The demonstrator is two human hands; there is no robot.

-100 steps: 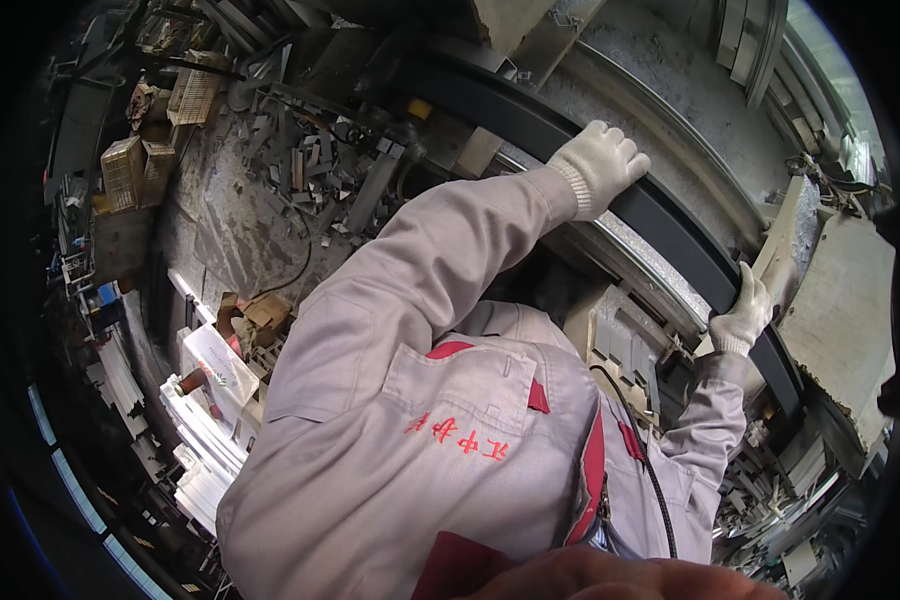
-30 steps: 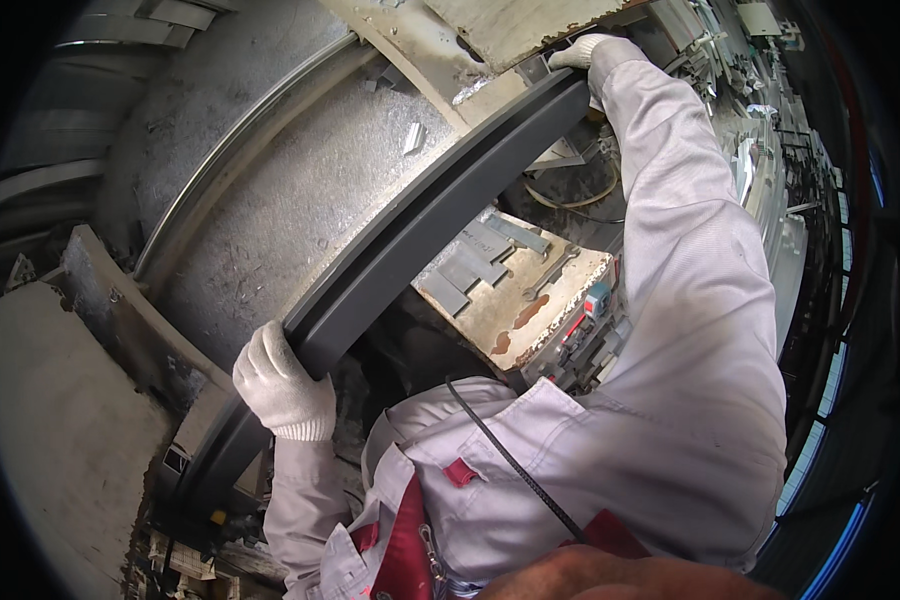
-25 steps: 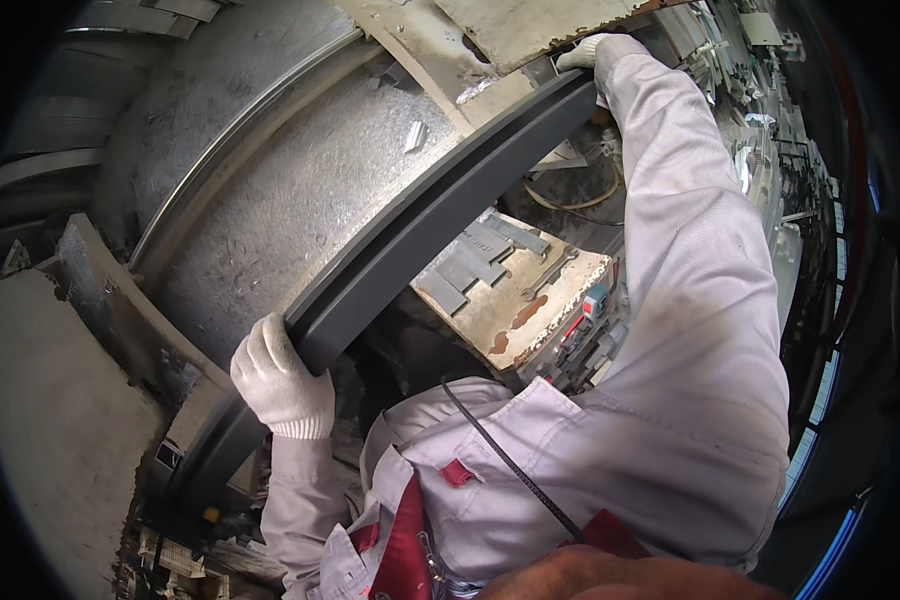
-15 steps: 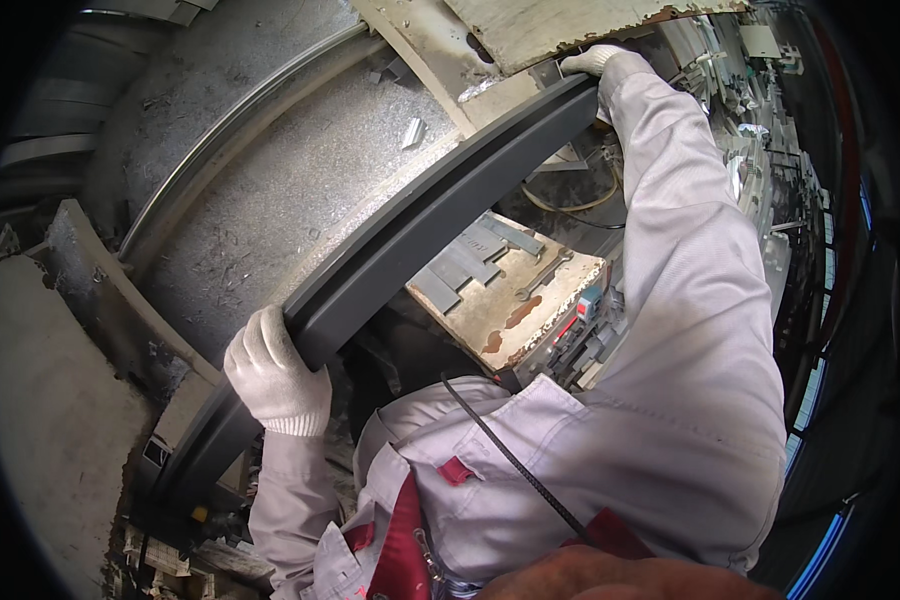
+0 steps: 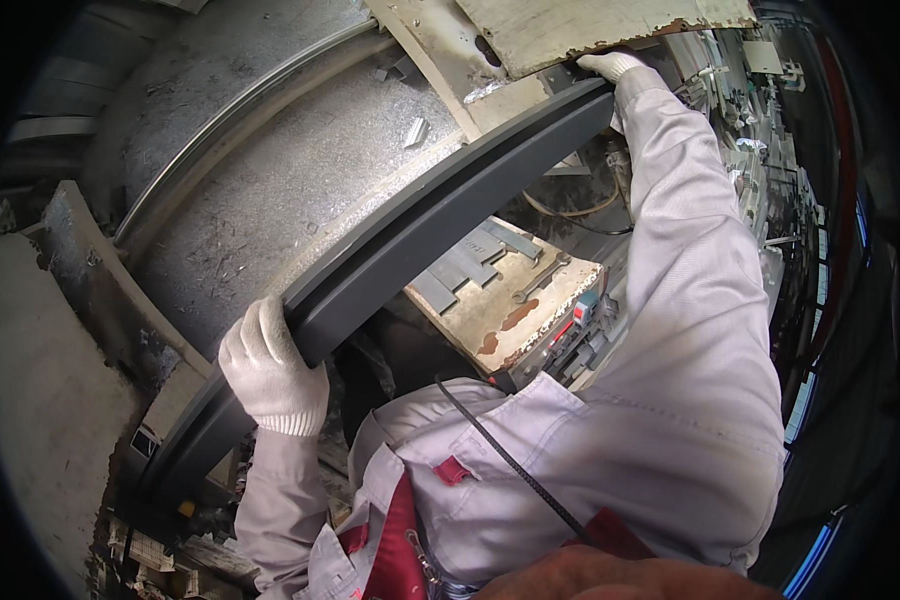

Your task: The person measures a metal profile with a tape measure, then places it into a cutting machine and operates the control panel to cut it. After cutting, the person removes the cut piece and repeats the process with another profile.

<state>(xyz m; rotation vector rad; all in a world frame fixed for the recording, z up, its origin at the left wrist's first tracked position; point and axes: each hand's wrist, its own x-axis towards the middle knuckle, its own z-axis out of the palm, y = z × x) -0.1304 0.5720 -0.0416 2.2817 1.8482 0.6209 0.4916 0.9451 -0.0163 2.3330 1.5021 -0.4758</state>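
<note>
Seen from the head, the left hand [image 5: 273, 372] wears a white knit glove and is closed around a long dark grey metal bar [image 5: 420, 235]. Its fingers bend over the far side of the bar, and its thumb is on the near side. The bar has a long groove in it. It runs from below the left hand, through its grip, and up to the right hand [image 5: 612, 66].

The right hand has a white glove too, and it is at the far end of the bar. Some of its fingers are hidden, so I cannot tell how tightly it holds on. Just above the right hand is a cream plate [image 5: 590, 30] with a rusty, chipped edge. Below it hangs a thin, bent hose [image 5: 570, 213].

Beyond the left hand is a grey metal bed [image 5: 270, 190] with shiny bits on it, and a small silver scrap [image 5: 416, 132] lies there. To the right of the left hand, past the bar, is a stand [image 5: 460, 322] with chipped cream paint. Flat grey metal pieces [image 5: 435, 290] and a wrench [image 5: 542, 278] lie on top. To the left of the left hand is a big cream panel [image 5: 50, 380].
</note>
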